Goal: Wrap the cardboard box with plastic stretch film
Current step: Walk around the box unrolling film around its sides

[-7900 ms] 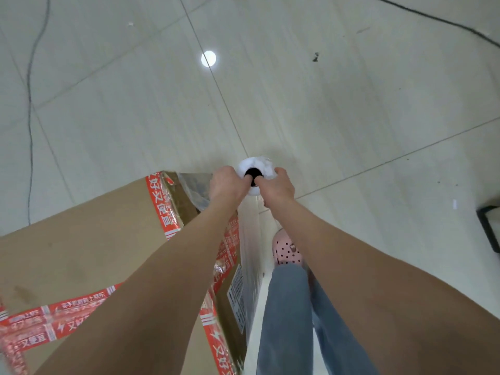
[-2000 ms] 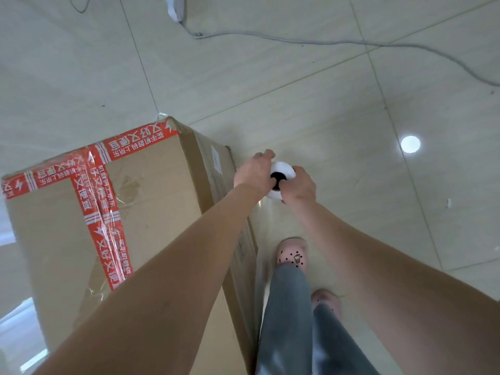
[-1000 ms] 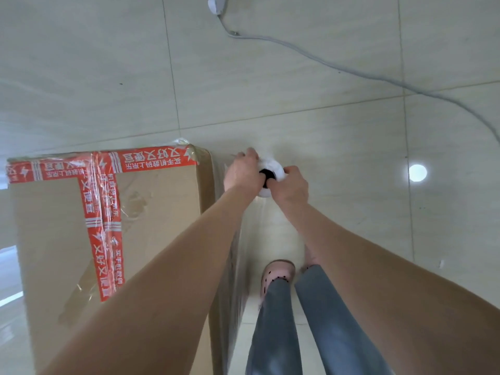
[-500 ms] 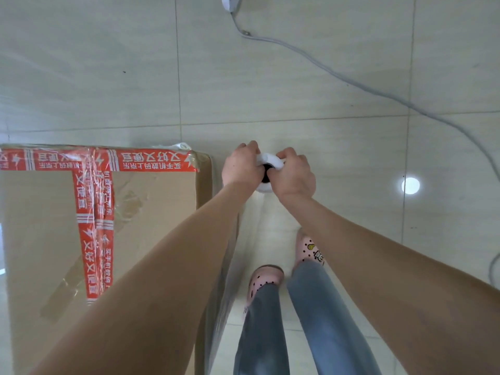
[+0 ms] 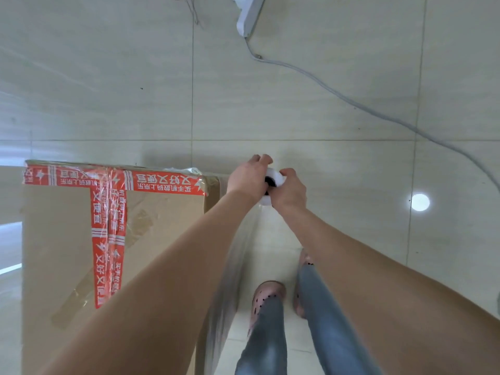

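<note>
A tall cardboard box point(image 5: 62, 239) with red printed tape fills the lower left of the view. I hold a white stretch film roll point(image 5: 276, 181) upright just past the box's far right corner. My left hand point(image 5: 247, 178) and my right hand point(image 5: 290, 192) grip the roll from either side. A sheet of clear stretch film point(image 5: 230, 280) runs from the roll back along the box's right side, partly hidden by my left forearm. Crumpled film point(image 5: 186, 170) shows at the top corner of the box.
Pale tiled floor surrounds the box. A white power strip point(image 5: 247, 13) lies at the far edge, and its grey cable point(image 5: 359, 104) curves across the floor to the right. My legs in jeans and pink clogs point(image 5: 266, 296) stand beside the box's right side.
I have walked around the box with the roll, so the box's far corner has swung toward my hands. Film has been drawn along the right side.
</note>
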`<state>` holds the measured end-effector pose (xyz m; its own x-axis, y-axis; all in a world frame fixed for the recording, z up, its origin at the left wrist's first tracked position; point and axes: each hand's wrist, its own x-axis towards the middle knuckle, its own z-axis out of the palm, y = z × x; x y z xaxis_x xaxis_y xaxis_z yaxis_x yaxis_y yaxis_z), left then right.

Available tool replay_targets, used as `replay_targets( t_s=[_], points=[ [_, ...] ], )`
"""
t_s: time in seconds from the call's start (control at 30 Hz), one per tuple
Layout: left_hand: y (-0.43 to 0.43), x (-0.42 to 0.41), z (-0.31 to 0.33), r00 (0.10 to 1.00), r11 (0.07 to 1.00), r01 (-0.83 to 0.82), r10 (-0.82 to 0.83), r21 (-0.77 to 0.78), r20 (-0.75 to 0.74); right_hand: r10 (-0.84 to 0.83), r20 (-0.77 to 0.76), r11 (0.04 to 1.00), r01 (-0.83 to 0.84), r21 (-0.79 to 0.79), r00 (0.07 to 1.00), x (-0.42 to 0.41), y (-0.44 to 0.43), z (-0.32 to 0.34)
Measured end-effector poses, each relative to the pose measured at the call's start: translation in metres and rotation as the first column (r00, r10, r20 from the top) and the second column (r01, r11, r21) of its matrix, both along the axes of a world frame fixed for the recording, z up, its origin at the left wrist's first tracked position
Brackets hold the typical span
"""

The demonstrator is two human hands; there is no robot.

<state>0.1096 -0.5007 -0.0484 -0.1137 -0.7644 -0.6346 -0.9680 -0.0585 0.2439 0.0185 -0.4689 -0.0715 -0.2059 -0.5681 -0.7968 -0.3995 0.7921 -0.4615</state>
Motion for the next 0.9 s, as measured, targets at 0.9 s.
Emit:
replay_targets(
  t_s=[0.9],
  points=[
    [-0.083, 0.053, -0.013, 0.982, 0.977, -0.186, 0.183, 0.101, 0.035, 0.219, -0.291, 0.970, -0.241, -0.039, 0.931, 0.036, -0.093, 0.010]
  ],
)
